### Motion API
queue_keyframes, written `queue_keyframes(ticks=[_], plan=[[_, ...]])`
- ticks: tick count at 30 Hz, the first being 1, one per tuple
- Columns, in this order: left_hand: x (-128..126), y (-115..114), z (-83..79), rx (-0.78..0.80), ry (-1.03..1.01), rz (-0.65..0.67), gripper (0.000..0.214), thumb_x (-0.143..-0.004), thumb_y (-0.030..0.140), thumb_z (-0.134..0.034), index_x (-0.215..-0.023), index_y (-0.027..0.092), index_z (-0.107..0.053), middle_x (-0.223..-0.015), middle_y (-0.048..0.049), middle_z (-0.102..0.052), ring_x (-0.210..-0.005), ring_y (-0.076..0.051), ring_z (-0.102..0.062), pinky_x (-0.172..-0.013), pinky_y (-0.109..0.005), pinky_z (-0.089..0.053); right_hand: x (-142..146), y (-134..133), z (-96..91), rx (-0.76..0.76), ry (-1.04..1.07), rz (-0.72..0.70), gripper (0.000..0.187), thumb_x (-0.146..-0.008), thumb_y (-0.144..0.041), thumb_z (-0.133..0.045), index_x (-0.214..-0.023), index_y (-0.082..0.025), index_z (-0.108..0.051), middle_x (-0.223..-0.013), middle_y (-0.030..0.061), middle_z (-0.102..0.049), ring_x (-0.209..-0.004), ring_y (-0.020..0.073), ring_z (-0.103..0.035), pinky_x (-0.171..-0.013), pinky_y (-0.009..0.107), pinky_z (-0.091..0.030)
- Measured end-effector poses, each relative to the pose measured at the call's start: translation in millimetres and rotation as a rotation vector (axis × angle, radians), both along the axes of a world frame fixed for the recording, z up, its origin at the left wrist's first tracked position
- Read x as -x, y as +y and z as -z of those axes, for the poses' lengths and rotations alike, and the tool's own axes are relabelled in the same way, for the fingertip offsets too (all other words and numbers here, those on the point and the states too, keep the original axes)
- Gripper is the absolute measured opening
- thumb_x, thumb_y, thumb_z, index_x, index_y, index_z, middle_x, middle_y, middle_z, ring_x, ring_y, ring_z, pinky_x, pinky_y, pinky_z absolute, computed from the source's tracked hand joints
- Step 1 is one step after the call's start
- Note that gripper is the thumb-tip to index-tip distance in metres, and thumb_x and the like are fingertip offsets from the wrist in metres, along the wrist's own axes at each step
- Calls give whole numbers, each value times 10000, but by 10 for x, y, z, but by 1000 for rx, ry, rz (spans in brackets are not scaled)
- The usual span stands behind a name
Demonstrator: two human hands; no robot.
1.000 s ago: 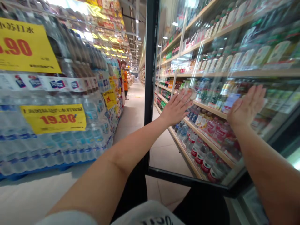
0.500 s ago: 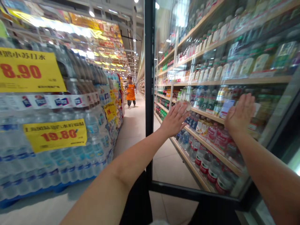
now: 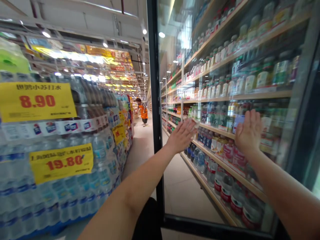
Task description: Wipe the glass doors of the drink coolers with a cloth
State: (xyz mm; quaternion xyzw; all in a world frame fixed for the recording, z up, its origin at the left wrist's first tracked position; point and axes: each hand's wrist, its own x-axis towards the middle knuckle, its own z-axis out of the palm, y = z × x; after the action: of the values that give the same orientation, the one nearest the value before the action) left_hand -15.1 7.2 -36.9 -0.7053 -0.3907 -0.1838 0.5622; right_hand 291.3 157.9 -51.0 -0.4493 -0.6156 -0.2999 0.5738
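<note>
Spread over a glass door point(image 3: 175, 186) with a dark frame are both my hands. Under the outstretched fingers of my left hand point(image 3: 182, 136) is a pale, crumpled cloth point(image 3: 196, 122), pressed against the pane; most of it is hidden by the hand. My right hand point(image 3: 249, 133) lies flat on the same glass, farther right, fingers extended and holding nothing. Close to its thumb, a bluish-purple label point(image 3: 239, 120) shows, though I cannot tell whether it sits on the pane or behind it.
Beyond the glass stand shelves point(image 3: 265, 96) of drink bottles. At left rises a stack of bottled water packs point(image 3: 57, 196) with yellow price signs point(image 3: 37, 101). Down the aisle point(image 3: 140, 143), a person in an orange apron point(image 3: 143, 111) leans over. The dark door edge point(image 3: 155, 100) stands upright.
The view has tilted upward, so much of the scene sits lower. Both hands stay on the glass, appearing slightly lower and farther left. The distant person has turned and bent over.
</note>
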Motion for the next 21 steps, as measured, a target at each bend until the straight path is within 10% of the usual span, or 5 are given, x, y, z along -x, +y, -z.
queue_keyframes(ticks=[4, 9, 15, 21], plan=[[228, -95, -51, -154, -259, -76, 531, -1038, 253, -522, -1547, 121, -451, -1682, -193, -238, -1581, -364, -16, -1251, -588, -281, 47, -106, -24, 15, 25, -22, 680, -1013, -368, -309, -1611, -43, -312, -1685, 175, -282, -1598, 268, -180, -1285, 508, -226], [350, -153, -56, 36, 109, 8, 523, -990, 195, -547, -1511, 179, -502, -1685, -108, -279, -1589, -317, -28, -1274, -545, -271, 79, -132, -21, -42, 41, -42, 681, -1062, -429, -222, -1601, -28, -334, -1679, 177, -295, -1598, 270, -184, -1296, 499, -201], [265, -60, -143, -199, -237, -48, 527, -1044, 230, -482, -1545, 78, -419, -1694, -211, -178, -1582, -347, 53, -1257, -600, -261, 63, -66, -1, -77, 36, -58, 661, -1064, -409, -235, -1609, -46, -327, -1671, 188, -311, -1583, 303, -227, -1281, 538, -231], [209, -48, -99, -30, 26, 20, 482, -1027, 257, -561, -1504, 212, -509, -1662, -87, -342, -1593, -276, -69, -1298, -499, -220, 29, -30, -17, -78, 11, -83, 646, -1049, -351, -309, -1632, -77, -261, -1679, 193, -292, -1585, 313, -219, -1255, 611, -254]])
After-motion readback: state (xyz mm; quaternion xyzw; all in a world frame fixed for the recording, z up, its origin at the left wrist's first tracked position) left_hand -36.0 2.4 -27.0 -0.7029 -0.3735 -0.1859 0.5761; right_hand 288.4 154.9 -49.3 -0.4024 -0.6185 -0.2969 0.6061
